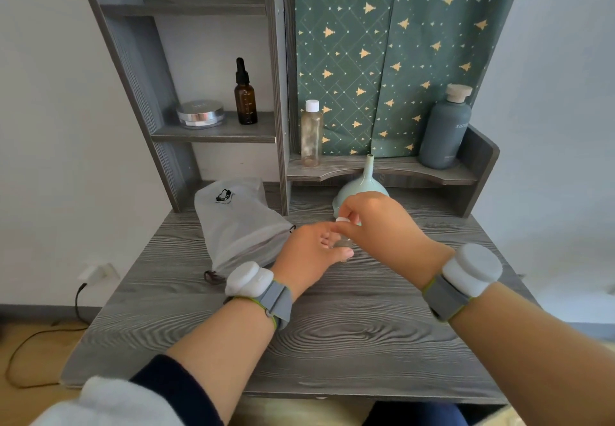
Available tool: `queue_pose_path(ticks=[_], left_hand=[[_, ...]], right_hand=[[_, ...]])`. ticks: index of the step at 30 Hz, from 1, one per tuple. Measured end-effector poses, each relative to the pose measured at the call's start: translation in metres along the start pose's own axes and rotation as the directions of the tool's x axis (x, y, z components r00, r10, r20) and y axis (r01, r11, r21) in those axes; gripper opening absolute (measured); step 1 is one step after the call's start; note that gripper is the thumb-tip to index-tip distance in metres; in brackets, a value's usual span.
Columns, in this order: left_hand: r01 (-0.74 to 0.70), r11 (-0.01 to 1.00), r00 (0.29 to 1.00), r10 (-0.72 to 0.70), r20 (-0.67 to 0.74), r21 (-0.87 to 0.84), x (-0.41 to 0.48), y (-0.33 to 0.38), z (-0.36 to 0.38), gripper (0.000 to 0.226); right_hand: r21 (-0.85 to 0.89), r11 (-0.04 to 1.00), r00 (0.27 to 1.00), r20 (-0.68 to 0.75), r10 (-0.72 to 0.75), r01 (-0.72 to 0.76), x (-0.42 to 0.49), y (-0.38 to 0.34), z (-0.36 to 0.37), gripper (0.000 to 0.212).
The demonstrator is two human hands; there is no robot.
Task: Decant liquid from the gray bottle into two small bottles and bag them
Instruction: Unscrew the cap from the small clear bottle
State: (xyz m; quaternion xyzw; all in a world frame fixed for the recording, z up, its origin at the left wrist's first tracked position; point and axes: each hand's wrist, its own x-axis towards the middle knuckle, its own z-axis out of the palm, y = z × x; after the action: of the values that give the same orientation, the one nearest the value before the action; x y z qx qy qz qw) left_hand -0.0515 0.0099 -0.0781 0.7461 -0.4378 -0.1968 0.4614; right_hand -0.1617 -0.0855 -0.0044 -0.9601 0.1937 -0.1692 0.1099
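At the middle of the desk my left hand (312, 252) grips a small clear bottle (342, 243), mostly hidden by my fingers. Right above it, my right hand (376, 222) pinches the bottle's white cap (341, 220). The gray bottle (444, 129) with a beige cap stands on the low shelf at the right. A second small clear bottle (311, 134) with a white cap stands on the same shelf, further left. A pale green funnel (364, 183) rests mouth down just behind my right hand. A white drawstring bag (238, 226) lies on the desk to the left of my hands.
An amber dropper bottle (245, 94) and a round silver tin (200, 114) sit on the left shelf. Shelf uprights (281, 93) and a green patterned cloth (382, 53) close off the back. A cable (40, 336) trails on the floor to the left of the desk (349, 342).
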Motion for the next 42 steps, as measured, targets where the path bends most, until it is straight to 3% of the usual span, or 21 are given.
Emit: queue_pose_path(ticks=[6,9,12,15,18,23,26,31,37,42], left_hand=[[-0.01,0.999,0.999,0.008,0.037,0.05,0.003,-0.001,-0.003,0.015],[0.002,0.999,1.0,-0.004,0.023,0.05,0.002,0.001,-0.003,0.023],[0.004,0.999,1.0,-0.005,0.008,0.053,0.001,0.002,-0.003,0.026],[0.009,0.997,1.0,-0.01,0.015,0.074,0.002,0.001,-0.004,0.038],[0.019,0.996,0.999,-0.022,0.031,0.089,0.003,0.001,-0.005,0.045],[0.018,0.996,1.0,-0.019,0.02,0.089,0.003,0.001,-0.004,0.024],[0.02,0.996,1.0,-0.022,0.021,0.087,0.004,0.0,-0.004,0.022],[0.013,0.996,0.999,-0.017,0.046,0.086,0.003,0.002,-0.006,0.044],[0.018,0.997,1.0,-0.019,0.019,0.079,0.005,-0.002,-0.004,0.018],[-0.006,0.997,1.0,0.003,0.031,0.074,0.004,-0.002,-0.004,0.024]], right_hand=[[0.022,0.998,0.995,0.082,-0.056,0.054,-0.002,0.002,-0.006,0.022],[0.074,0.996,0.991,0.119,-0.065,0.057,-0.002,0.005,-0.009,0.027],[0.113,0.992,0.998,0.041,-0.052,0.047,0.0,0.006,-0.01,0.026],[0.017,0.999,0.998,-0.052,0.035,-0.035,0.004,0.007,-0.008,0.035],[-0.035,0.997,0.998,0.006,0.062,-0.062,0.008,0.006,-0.006,0.036],[0.013,0.999,0.996,0.089,0.029,-0.031,0.008,0.006,-0.008,0.014],[0.055,0.998,0.992,0.122,-0.016,0.01,0.008,0.008,-0.01,0.022],[0.023,0.999,0.998,0.048,0.048,-0.049,0.01,0.009,-0.003,0.031],[0.08,0.997,0.989,0.147,0.005,-0.016,0.01,0.007,-0.006,0.014],[0.063,0.998,0.994,0.111,-0.01,0.003,0.01,0.006,-0.007,0.024]])
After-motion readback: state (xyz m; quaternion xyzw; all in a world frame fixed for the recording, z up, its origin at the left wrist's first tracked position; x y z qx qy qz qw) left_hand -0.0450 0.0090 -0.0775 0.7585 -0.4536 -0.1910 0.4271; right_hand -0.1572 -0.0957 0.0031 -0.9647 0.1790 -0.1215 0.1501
